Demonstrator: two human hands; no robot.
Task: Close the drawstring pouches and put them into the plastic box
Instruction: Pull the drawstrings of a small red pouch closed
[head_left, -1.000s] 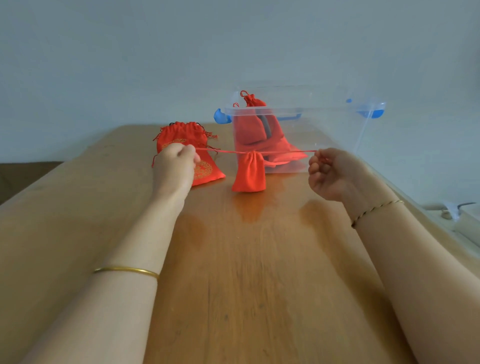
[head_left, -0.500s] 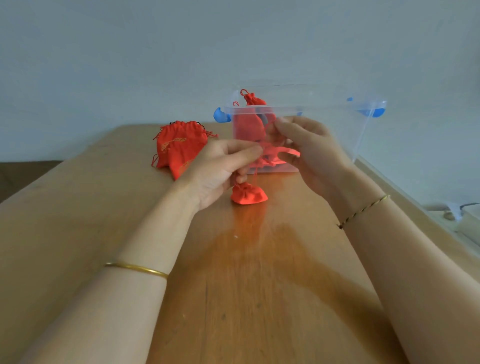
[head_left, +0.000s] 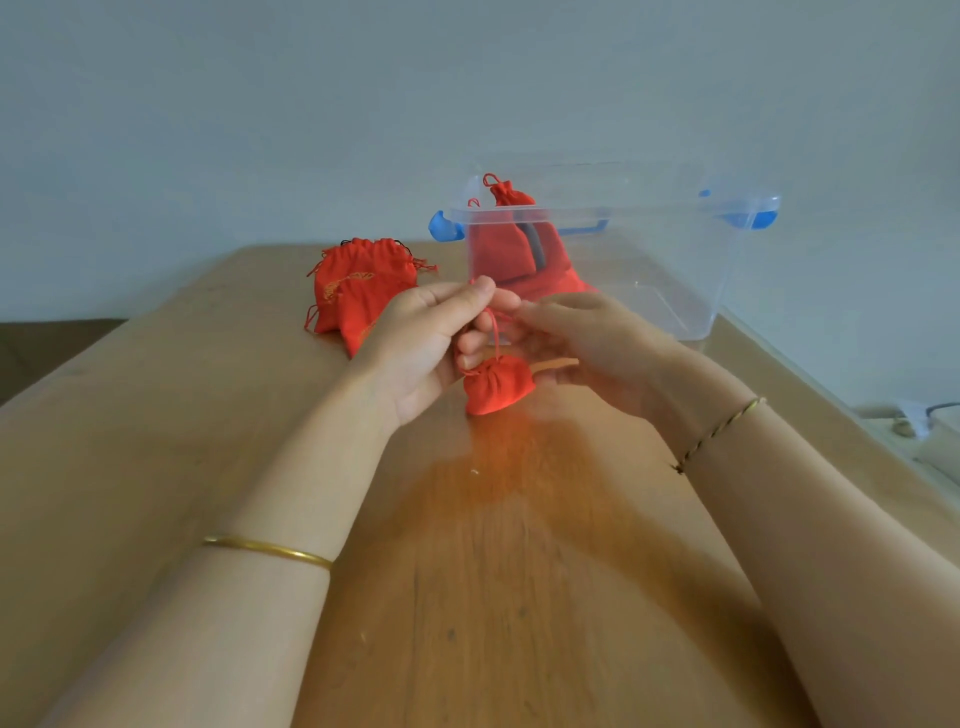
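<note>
A small red pouch (head_left: 497, 385), its mouth drawn tight, hangs by its red cord just above the wooden table (head_left: 156, 441). My left hand (head_left: 426, 343) pinches the cord between thumb and fingers above the pouch. My right hand (head_left: 587, 340) is beside the pouch on the right, fingers reaching toward the cord; whether it grips the cord is hidden. The clear plastic box (head_left: 691, 291) with blue handles stands behind my hands and holds red pouches (head_left: 506, 234). More red pouches with gold print (head_left: 363, 291) lie in a heap on the table at the left of the box.
A grey wall rises behind the table. At the far right, past the table edge, lie a white plug and cable (head_left: 919, 421). Bare wood stretches in front of my hands.
My hands pulled the cords wide apart, then came together over the pouch. The pouch now hangs lifted on its cord between my hands, a little nearer to me.
</note>
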